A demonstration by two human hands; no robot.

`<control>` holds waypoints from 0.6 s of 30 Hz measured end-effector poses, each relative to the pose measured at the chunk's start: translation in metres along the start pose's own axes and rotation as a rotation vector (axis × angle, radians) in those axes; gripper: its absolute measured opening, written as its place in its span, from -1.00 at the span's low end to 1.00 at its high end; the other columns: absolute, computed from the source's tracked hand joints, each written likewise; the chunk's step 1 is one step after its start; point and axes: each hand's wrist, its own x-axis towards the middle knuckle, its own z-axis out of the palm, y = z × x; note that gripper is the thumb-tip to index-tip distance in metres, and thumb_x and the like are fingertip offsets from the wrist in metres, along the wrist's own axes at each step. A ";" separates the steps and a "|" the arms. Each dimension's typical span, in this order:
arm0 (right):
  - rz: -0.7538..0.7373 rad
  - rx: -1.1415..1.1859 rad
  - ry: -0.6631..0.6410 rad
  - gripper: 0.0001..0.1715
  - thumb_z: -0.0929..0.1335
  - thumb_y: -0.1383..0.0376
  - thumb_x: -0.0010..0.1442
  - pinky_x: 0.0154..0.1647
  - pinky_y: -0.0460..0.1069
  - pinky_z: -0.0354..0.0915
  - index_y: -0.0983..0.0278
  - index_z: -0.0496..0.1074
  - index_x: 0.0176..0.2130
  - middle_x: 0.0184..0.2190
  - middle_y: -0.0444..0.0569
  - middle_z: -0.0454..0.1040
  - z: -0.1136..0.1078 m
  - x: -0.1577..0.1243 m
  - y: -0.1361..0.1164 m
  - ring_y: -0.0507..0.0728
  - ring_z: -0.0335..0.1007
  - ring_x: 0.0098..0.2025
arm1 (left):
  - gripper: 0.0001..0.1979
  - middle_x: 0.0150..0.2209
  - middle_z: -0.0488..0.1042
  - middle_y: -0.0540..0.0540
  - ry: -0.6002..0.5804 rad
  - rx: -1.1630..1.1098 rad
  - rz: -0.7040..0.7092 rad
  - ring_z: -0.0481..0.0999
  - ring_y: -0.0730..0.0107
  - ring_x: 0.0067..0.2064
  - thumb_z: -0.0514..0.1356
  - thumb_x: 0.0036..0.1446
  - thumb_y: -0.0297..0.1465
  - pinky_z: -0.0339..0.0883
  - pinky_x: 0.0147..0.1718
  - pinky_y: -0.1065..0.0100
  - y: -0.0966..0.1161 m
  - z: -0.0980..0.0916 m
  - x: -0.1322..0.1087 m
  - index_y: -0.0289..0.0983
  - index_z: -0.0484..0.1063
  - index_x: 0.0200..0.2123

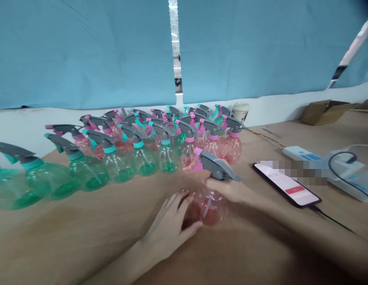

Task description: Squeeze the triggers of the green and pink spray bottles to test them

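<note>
A clear spray bottle with a pinkish-red round body [212,209] and a grey head with a pink nozzle and trigger stands in front of me on the table. My right hand [221,189] is wrapped around its neck, just under the grey head. Low on the bottle's left side is my left hand [172,221], fingers spread, its thumb tip at the base; whether it presses on the bottle I cannot tell. Behind stand several similar bottles in rows, such as a green bottle [168,158] and a pink bottle [231,148].
To the right lies a phone [286,184] with a cable plugged in. Beyond it are a white power strip [305,155] with cords and an open cardboard box [325,113]. A paper cup [241,113] stands behind the bottles, by the blue curtain [112,51].
</note>
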 end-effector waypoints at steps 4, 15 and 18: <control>-0.018 0.088 -0.085 -0.87 0.23 0.42 -0.15 -0.63 -0.09 0.01 0.19 0.23 -0.50 -0.66 -0.25 0.06 -0.002 0.001 -0.002 -0.03 -0.05 -0.62 | -0.53 0.10 0.21 -0.19 0.004 0.005 0.009 0.19 0.07 0.11 0.11 0.14 -0.22 0.12 0.03 0.03 -0.001 0.000 0.001 -0.20 0.16 0.09; 0.071 0.129 -0.083 -0.82 0.24 0.31 -0.11 -0.44 -0.02 0.28 0.14 0.36 -0.41 -0.56 -0.18 0.37 -0.007 0.009 0.011 0.08 0.29 -0.51 | -0.55 0.15 0.15 -0.21 0.058 0.093 -0.012 0.12 0.02 0.16 0.09 0.15 -0.19 0.09 0.05 0.00 -0.002 0.006 0.001 -0.24 0.22 0.07; 0.125 0.049 0.017 -0.97 0.27 0.28 -0.14 -0.47 -0.01 0.26 0.18 0.31 -0.56 -0.60 -0.16 0.35 -0.007 0.014 0.018 0.09 0.28 -0.51 | -0.54 0.14 0.18 -0.22 0.044 0.110 -0.010 0.11 0.04 0.16 0.07 0.17 -0.19 0.07 0.06 0.00 -0.003 0.006 0.001 -0.25 0.20 0.09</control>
